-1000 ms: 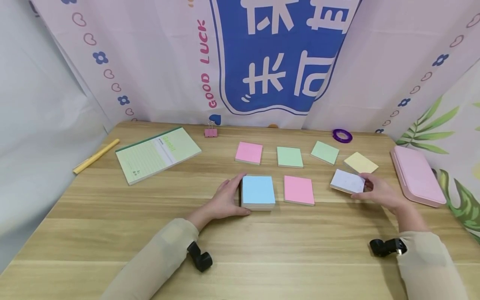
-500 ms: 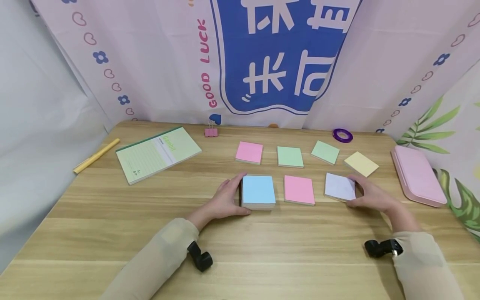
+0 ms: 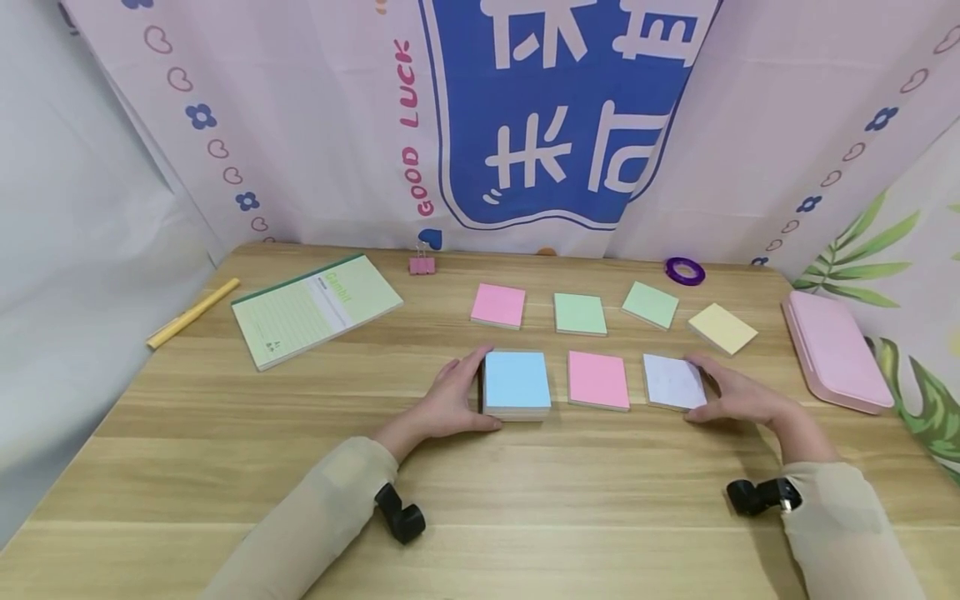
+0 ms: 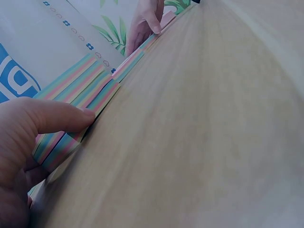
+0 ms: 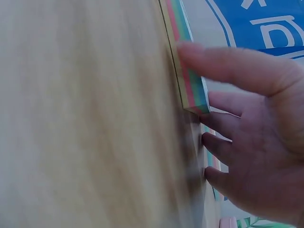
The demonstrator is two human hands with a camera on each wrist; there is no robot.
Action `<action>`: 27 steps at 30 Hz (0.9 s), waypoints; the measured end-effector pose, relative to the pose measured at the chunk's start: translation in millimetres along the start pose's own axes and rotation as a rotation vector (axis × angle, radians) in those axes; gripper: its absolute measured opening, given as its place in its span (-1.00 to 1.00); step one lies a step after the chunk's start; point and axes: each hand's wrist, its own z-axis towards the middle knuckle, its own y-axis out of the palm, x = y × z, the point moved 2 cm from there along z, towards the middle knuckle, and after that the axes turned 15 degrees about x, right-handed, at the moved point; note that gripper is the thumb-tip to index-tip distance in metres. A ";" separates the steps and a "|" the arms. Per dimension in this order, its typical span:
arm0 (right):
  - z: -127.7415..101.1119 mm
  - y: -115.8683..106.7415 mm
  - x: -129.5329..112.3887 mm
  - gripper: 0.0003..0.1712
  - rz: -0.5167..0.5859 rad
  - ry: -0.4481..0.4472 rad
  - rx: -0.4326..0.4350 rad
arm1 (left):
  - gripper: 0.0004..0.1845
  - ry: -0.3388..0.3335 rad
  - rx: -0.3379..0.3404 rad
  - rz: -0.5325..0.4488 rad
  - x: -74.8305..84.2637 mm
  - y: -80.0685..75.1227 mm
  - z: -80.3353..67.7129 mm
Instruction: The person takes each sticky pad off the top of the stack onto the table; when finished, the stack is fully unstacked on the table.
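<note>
My left hand [image 3: 468,392] grips the left side of a thick blue-topped stack of sticky notes [image 3: 517,382], thumb at its near edge and fingers at its far corner. The left wrist view shows the thumb [image 4: 52,118] on the stack's striped side [image 4: 78,92]. My right hand [image 3: 712,390] holds a lavender pad [image 3: 671,381] by its right side, flat on the wooden table [image 3: 480,492]. A pink pad [image 3: 597,379] lies between the two. In the right wrist view the thumb [image 5: 228,66] presses the pad's coloured edge [image 5: 187,80].
Behind lie a pink pad [image 3: 498,305], two green pads [image 3: 579,313] [image 3: 649,303] and a yellow pad [image 3: 722,327]. A green notebook [image 3: 315,307], yellow pen [image 3: 192,312], pink binder clip [image 3: 422,264], purple tape ring [image 3: 684,271] and pink case [image 3: 832,350] ring the table.
My right hand has slid the lavender pad leftward and turned it square, close beside the pink pad. The left hand and blue-topped stack have stayed still.
</note>
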 end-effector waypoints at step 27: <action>29.7 83.3 -163.3 0.05 0.130 -0.261 0.034 | 0.06 -0.010 0.001 0.005 -0.7 0.1 0.6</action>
